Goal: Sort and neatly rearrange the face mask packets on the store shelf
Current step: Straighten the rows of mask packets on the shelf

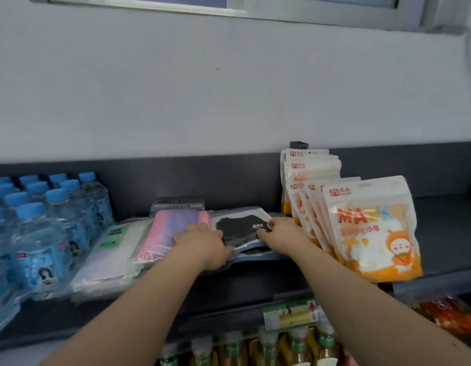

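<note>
A clear packet with a black mask [239,226] lies on top of a small stack in the middle of the dark shelf [255,281]. My left hand [202,245] grips the stack's left front edge. My right hand [279,233] pinches the packet's right edge. Left of it lies a pink and purple mask packet [173,225], then a pile of pale green and white packets [113,254]. Right of my hands, orange and white mask pouches [371,228] stand in rows leaning back.
Water bottles with blue caps [39,223] fill the shelf's left end. Bare shelf lies right of the orange pouches. Below the shelf edge stand drink bottles [255,350], a price tag [290,314] and red snack bags [451,315].
</note>
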